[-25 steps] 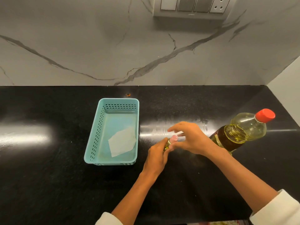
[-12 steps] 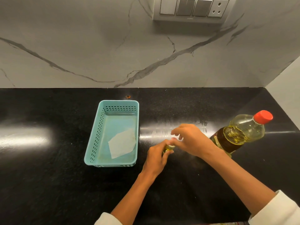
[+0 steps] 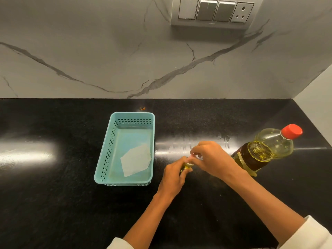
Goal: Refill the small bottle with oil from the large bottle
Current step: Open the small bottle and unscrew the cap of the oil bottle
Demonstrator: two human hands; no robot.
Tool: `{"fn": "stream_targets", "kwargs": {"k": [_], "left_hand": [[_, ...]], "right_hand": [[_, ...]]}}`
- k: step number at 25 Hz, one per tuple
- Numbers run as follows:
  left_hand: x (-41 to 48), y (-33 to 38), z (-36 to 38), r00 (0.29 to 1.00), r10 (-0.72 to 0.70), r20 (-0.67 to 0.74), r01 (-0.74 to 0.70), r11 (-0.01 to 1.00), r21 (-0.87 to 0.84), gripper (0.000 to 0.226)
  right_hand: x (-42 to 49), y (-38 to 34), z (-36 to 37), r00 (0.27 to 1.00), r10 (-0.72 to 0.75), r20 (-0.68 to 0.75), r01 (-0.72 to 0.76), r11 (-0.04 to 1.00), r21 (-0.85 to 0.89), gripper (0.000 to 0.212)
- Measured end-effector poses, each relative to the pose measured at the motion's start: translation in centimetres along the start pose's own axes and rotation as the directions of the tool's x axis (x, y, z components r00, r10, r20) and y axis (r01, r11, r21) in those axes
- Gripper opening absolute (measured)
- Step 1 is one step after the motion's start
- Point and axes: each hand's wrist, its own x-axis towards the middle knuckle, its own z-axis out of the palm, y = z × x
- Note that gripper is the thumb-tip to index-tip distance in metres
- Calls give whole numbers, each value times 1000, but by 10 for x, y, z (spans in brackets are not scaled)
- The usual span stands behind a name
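left sleeve [image 3: 119,244]: white cuff | right sleeve [image 3: 309,234]: white (pushed up the forearm) | forearms: bare

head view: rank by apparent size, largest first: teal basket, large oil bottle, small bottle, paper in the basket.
1. teal basket
2. large oil bottle
3. paper lying in the basket
4. small bottle, mostly hidden between the left hand and right hand, so its true extent is unsure.
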Motion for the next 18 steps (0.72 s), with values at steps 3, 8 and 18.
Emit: {"fn": "stream_targets", "kwargs": {"k": [3,8,18], "left_hand": [[-1,-2,0,1000,-5,0,5,1000,9,21],[-3,-1,-1,1000,-23,-7,22,1000,-14,28],[-3,1,-3,1000,-4,10,4,1000,-12,24]], "right_hand": [[0,-4,1,994,-83,67,87,994,-58,14],[2,1,0,987,-120,109,116,992,39,34],[-7,5,14,999,45,-30,-35,962,271,10]]}}
